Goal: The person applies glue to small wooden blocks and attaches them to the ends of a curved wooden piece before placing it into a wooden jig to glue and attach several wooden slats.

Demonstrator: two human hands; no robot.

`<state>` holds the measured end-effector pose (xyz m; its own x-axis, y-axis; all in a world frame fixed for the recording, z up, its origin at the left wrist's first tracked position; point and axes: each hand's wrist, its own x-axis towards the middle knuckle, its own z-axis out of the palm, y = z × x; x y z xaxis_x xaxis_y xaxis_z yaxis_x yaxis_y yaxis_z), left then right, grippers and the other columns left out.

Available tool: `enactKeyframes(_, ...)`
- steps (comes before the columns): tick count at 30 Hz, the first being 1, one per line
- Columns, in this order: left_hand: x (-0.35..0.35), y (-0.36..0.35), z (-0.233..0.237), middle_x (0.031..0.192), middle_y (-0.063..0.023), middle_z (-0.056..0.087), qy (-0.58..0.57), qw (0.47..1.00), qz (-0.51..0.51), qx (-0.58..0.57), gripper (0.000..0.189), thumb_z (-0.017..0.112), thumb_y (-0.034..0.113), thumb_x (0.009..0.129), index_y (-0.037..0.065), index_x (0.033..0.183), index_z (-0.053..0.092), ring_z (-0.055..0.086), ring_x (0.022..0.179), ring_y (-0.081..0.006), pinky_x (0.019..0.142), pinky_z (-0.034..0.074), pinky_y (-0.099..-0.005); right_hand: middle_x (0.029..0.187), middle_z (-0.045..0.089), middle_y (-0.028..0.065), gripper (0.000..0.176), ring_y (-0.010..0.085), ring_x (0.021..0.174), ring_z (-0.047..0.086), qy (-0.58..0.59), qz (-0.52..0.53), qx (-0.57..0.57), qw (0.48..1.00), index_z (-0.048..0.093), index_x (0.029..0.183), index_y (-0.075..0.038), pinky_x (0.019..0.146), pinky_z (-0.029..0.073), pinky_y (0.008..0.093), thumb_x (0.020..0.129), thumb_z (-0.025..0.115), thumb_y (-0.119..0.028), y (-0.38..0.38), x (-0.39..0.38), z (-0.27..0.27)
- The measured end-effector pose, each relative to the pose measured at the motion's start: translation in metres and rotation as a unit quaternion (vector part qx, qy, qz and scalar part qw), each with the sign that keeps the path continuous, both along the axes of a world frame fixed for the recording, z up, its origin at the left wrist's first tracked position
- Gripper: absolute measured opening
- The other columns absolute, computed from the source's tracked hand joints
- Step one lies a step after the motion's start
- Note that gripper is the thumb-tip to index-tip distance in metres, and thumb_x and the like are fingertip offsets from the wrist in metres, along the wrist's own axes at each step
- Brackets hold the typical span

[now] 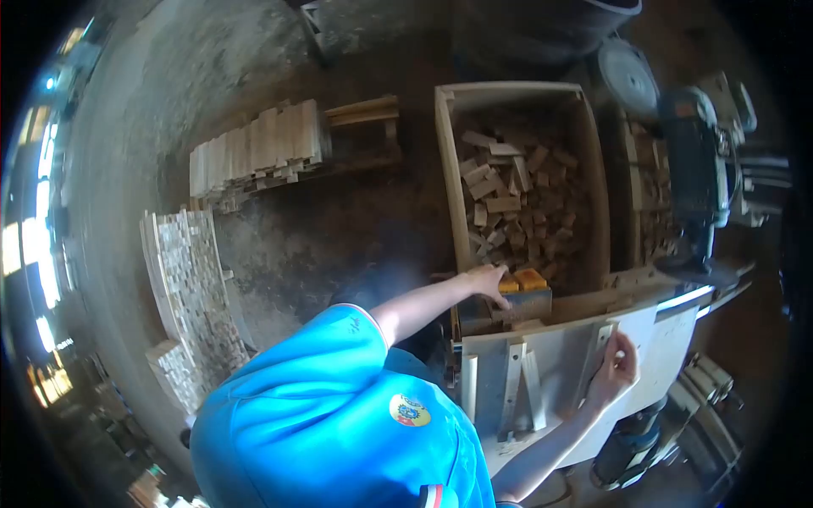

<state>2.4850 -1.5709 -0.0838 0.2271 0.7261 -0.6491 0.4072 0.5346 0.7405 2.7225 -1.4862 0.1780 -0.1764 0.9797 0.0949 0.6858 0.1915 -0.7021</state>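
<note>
My left hand [489, 284] is at the near end of the wooden bin, its fingers and thumb closed around the end of a grey block with yellow-orange pieces [531, 279] on top. My right hand [621, 370] is above the pale worktable [555, 360], fingers curled with the tips together. Whether it holds something small I cannot make out. Close to that hand lies a long narrow strip [595, 364] fixed across the table. Farther left on the tabletop are another strip [511, 385] and a loose pale wooden slat [533, 391].
A wooden bin [457, 186] full of small wood offcuts [508, 182] stands beyond the table. A green machine [690, 161] with a round disc [696, 269] is at the right. Stacked boards [258, 151] and a pile of wood pieces [195, 279] stand on the left floor.
</note>
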Motion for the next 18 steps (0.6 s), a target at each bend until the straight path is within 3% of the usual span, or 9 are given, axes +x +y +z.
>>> enactKeyframes(3, -0.001, -0.025, 0.004, 0.141, -0.0266, 0.052, 0.029, 0.990, 0.083, 0.110, 0.094, 0.081, 0.044, 0.074, 0.001, 0.147, 0.039, 0.054, 0.127, -0.0406, 0.106, 0.047, -0.0438, 0.098, 0.069, -0.0001, 0.019, 0.0058, 0.077, 0.052, -0.054, -0.002, -0.055, 0.997, 0.072, 0.114, -0.003, 0.060, 0.038, 0.0220, 0.096, 0.066, -0.004, -0.018, 0.000, -0.004)
enactKeyframes(5, -0.023, -0.054, -0.003, 0.130, -0.0223, 0.063, 0.075, 0.955, 0.196, 0.207, 0.064, 0.076, 0.033, 0.081, 0.002, 0.134, 0.058, 0.062, 0.119, -0.0366, 0.102, 0.050, -0.0421, 0.097, 0.068, 0.0012, 0.028, 0.0064, 0.077, 0.052, 0.113, -0.025, 0.076, 0.990, 0.067, 0.125, -0.001, 0.064, 0.039, 0.0219, 0.098, 0.063, -0.009, -0.030, -0.014, -0.005)
enactKeyframes(7, -0.093, -0.091, 0.039, 0.110, -0.0163, 0.074, -0.013, 0.955, 0.259, 0.145, 0.036, 0.073, 0.025, 0.086, 0.003, 0.114, 0.072, 0.070, 0.104, -0.0316, 0.095, 0.054, -0.0396, 0.100, 0.067, 0.0026, 0.036, 0.0077, 0.076, 0.052, 0.049, -0.004, 0.101, 0.994, 0.061, 0.134, -0.001, 0.065, 0.040, 0.0224, 0.100, 0.060, -0.013, -0.051, -0.041, 0.017)
enactKeyframes(9, -0.156, -0.137, 0.100, 0.094, -0.0122, 0.077, -0.030, 0.918, 0.313, 0.243, 0.022, 0.070, 0.018, 0.089, 0.004, 0.105, 0.076, 0.074, 0.091, -0.0266, 0.088, 0.057, -0.0359, 0.105, 0.070, 0.0065, 0.028, 0.0103, 0.077, 0.055, 0.070, 0.118, 0.114, 0.984, 0.069, 0.124, -0.002, 0.067, 0.041, 0.0229, 0.098, 0.061, -0.009, -0.080, -0.105, 0.029)
enactKeyframes(10, -0.191, -0.157, 0.154, 0.097, -0.0121, 0.077, -0.083, 0.920, 0.307, 0.229, 0.020, 0.066, 0.013, 0.092, 0.004, 0.108, 0.075, 0.074, 0.092, -0.0227, 0.087, 0.056, -0.0333, 0.106, 0.070, 0.0078, 0.023, 0.0122, 0.083, 0.060, 0.044, 0.135, 0.132, 0.981, 0.072, 0.116, -0.001, 0.069, 0.045, 0.0234, 0.095, 0.065, -0.005, -0.112, -0.175, 0.044)
enactKeyframes(11, -0.218, -0.173, 0.188, 0.097, -0.0111, 0.077, -0.122, 0.901, 0.292, 0.297, 0.021, 0.068, 0.017, 0.094, 0.004, 0.109, 0.075, 0.073, 0.090, -0.0210, 0.085, 0.056, -0.0322, 0.106, 0.071, 0.0092, 0.023, 0.0143, 0.089, 0.064, 0.034, 0.196, 0.056, 0.978, 0.072, 0.114, 0.000, 0.073, 0.050, 0.0255, 0.091, 0.067, 0.000, -0.134, -0.215, 0.053)
enactKeyframes(13, -0.255, -0.204, 0.249, 0.096, -0.0107, 0.076, -0.151, 0.874, 0.301, 0.350, 0.023, 0.071, 0.020, 0.093, 0.004, 0.109, 0.075, 0.072, 0.091, -0.0221, 0.084, 0.056, -0.0332, 0.092, 0.070, 0.0103, 0.014, 0.0172, 0.081, 0.064, 0.049, 0.273, -0.029, 0.960, 0.073, 0.102, 0.000, 0.072, 0.051, 0.0283, 0.087, 0.070, 0.001, -0.180, -0.300, 0.057)
enactKeyframes(15, -0.284, -0.230, 0.270, 0.096, -0.0112, 0.075, -0.103, 0.841, 0.334, 0.414, 0.023, 0.073, 0.021, 0.092, 0.005, 0.107, 0.076, 0.071, 0.091, -0.0247, 0.081, 0.056, -0.0349, 0.080, 0.066, 0.0042, 0.011, 0.0098, 0.069, 0.055, 0.079, 0.279, -0.082, 0.953, 0.072, 0.095, 0.002, 0.064, 0.045, 0.0241, 0.088, 0.076, -0.005, -0.212, -0.352, 0.042)
enactKeyframes(18, -0.331, -0.249, 0.268, 0.095, -0.0124, 0.074, -0.073, 0.852, 0.334, 0.397, 0.017, 0.072, 0.014, 0.091, 0.005, 0.104, 0.077, 0.070, 0.088, -0.0271, 0.079, 0.054, -0.0371, 0.076, 0.062, 0.0009, 0.012, 0.0060, 0.066, 0.051, 0.093, 0.256, -0.156, 0.950, 0.071, 0.092, 0.001, 0.061, 0.041, 0.0221, 0.091, 0.076, -0.010, -0.235, -0.405, 0.042)
